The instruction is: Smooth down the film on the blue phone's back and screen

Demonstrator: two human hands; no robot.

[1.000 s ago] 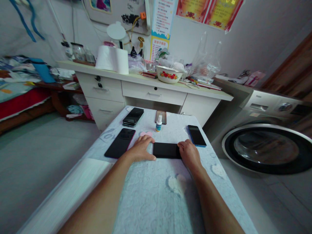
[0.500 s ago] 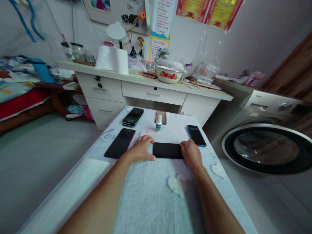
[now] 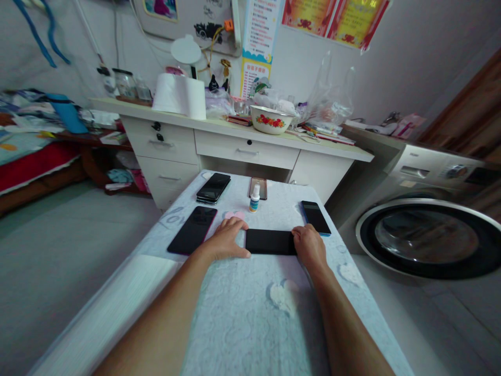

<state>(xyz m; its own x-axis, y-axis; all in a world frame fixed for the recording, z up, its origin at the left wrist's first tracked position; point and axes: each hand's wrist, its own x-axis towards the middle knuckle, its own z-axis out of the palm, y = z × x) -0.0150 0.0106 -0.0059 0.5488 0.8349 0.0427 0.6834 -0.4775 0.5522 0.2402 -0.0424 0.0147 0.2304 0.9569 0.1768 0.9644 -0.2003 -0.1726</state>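
Observation:
A black phone [image 3: 270, 242] lies crosswise on the cloth-covered table, its dark face up. My left hand [image 3: 230, 239] braces the left end, thumb at the near corner and fingers at the far one. At the right end my right hand [image 3: 308, 244] is closed, fingers pressed together against the phone's edge area; what they pinch, if anything, is hidden. Left of my left hand lies a larger dark phone with a pinkish edge [image 3: 192, 230]. A blue-edged phone [image 3: 316, 218] rests just beyond my right hand. A small white spray bottle [image 3: 254, 198] stands behind the black phone.
A stack of phones [image 3: 213, 188] sits at the table's far left. Behind the bottle lies a brownish phone case or tray [image 3: 263, 189]. A white desk [image 3: 250, 142] with a flowered bowl [image 3: 272, 121] stands beyond. To the right is a washing machine [image 3: 426, 237] with a round door.
My right hand has slid slightly to the right, showing a little more of the black phone's right end. The left hand and the phone stay in place.

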